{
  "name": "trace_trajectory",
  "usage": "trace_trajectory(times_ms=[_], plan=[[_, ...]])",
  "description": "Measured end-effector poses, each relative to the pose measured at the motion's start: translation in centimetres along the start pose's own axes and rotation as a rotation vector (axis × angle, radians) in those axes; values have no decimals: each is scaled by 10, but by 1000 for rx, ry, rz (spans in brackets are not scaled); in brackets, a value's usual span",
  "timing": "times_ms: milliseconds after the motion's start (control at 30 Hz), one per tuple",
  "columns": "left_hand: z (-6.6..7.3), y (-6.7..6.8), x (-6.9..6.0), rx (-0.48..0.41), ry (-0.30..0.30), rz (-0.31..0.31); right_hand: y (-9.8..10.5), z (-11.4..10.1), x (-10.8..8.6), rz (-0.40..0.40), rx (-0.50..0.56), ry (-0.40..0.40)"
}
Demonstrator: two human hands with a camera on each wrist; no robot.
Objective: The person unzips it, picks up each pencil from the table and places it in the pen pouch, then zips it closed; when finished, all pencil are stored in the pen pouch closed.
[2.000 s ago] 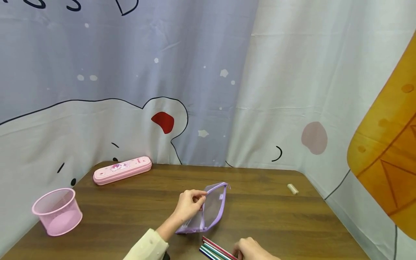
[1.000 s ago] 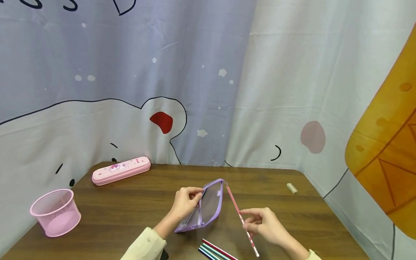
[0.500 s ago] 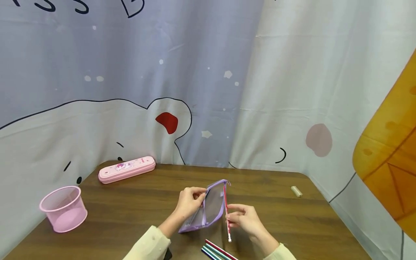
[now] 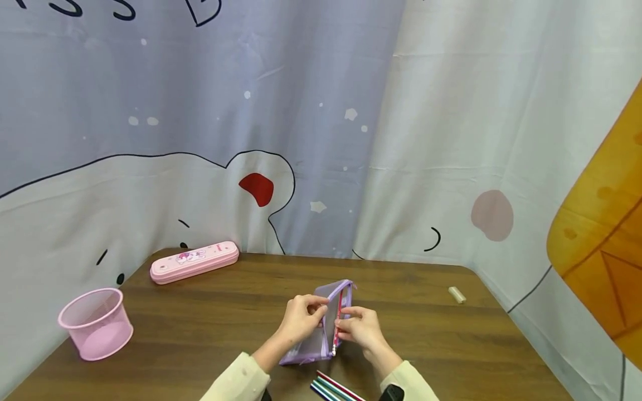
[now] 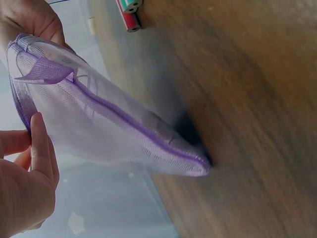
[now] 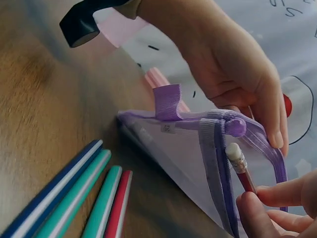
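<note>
One red pencil (image 6: pixel 246 180) is at the open mouth of a purple mesh pouch (image 5: pixel 114 134), with its white rubber end pointing back toward the person. I cannot tell if its far tip is inside. The right hand (image 4: pixel 363 329) has its fingers clamped on the pencil, with the thumb on one side. The left hand (image 4: pixel 299 322) has its fingers pinching the pouch's edge, which keeps the mouth wide. The pouch is tilted up in front of the person, and its bottom corner is by the tabletop (image 4: pixel 426 334).

Just beside the pouch, nearer to the person, lie four pencils (image 6: pixel 77 193) in a row: a dark blue one, two green ones and a red one, all with pale stripes. Over on the left is a round pink cup (image 4: pixel 110 340), standing upright. Farther back on that side lies a long pink pencil case (image 4: pixel 173 268) with a bunny on its lid. Near the back right lies a small pale block (image 4: pixel 457 295). Behind it all hangs a curtain (image 4: pixel 311 111) with cartoon pictures.
</note>
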State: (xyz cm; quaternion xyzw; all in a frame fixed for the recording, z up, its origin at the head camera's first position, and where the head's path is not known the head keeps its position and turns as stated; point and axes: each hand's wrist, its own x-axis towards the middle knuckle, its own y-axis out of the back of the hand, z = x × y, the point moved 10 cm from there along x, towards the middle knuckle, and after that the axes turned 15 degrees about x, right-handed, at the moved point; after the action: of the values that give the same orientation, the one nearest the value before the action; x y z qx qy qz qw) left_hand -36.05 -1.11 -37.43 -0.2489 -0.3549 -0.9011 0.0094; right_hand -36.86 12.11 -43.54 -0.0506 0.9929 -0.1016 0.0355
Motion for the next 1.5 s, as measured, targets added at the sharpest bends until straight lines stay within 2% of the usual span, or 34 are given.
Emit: trace_trajectory(times_ms=[167, 467, 667, 800, 900, 1000, 1067, 1133, 1200, 1300, 1367, 1433, 1500], plan=[[-4, -2, -1, 1, 18, -10, -3, 1, 3, 9, -4, 11], [-9, -6, -2, -95, 48, -50, -8, -2, 5, 4, 3, 3], [-10, -6, -2, -153, 77, -64, -10, -6, 2, 4, -68, 45], [-9, -1, -2, -171, 109, -49, -6, -13, -2, 9, -131, 97], [-2, 8, -4, -188, 124, -40, 0, -21, -8, 0, -149, 132], [8, 19, -7, -199, 140, -34, 4, -31, -16, -36, -181, 167], [12, 24, -8, -213, 145, -33, 5, -38, -24, -93, -219, 191], [12, 27, -8, -226, 157, -28, 1, -47, -38, -168, -305, 201], [1, 23, -5, -238, 168, -21, -1, -47, -50, -272, -433, 225], [-14, 16, 0, -238, 188, -6, -7, -36, -69, -433, -653, 234], [-23, 11, 2, -228, 199, 2, -9, -21, -79, -522, -800, 259], [-22, 12, 2, -222, 199, 7, -13, -12, -89, -571, -924, 284], [-21, 11, 3, -222, 195, 9, -15, -8, -97, -578, -1045, 339]])
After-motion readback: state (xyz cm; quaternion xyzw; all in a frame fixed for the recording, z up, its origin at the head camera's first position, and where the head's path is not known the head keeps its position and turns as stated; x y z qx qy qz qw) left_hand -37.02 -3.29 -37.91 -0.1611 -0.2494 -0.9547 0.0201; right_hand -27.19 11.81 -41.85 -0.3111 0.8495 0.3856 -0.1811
